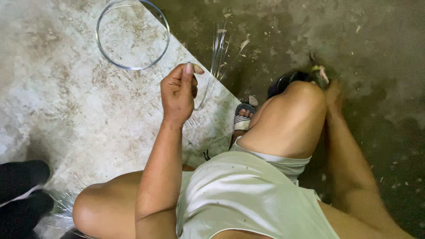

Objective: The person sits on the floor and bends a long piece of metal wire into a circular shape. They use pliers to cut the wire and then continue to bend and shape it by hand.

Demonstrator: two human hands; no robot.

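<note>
My left hand (179, 90) is raised over a mottled pale sheet (66, 110), fingers curled around a bundle of thin clear strands (217, 48) that run up and fan out past the sheet's edge. My right hand (333, 94) reaches down beside my right knee to the dark floor and is blurred. Its fingers are at a small greenish and pink object (319, 74), and the grip is unclear. A thin round wire hoop (133, 67) lies flat on the sheet above my left hand.
My sandalled foot (242, 117) rests at the sheet's edge. More clear strands (66, 203) lie near my left knee. Another person's dark shoes (22, 194) stand at the lower left. The dark concrete floor (376, 44) is littered with small chips.
</note>
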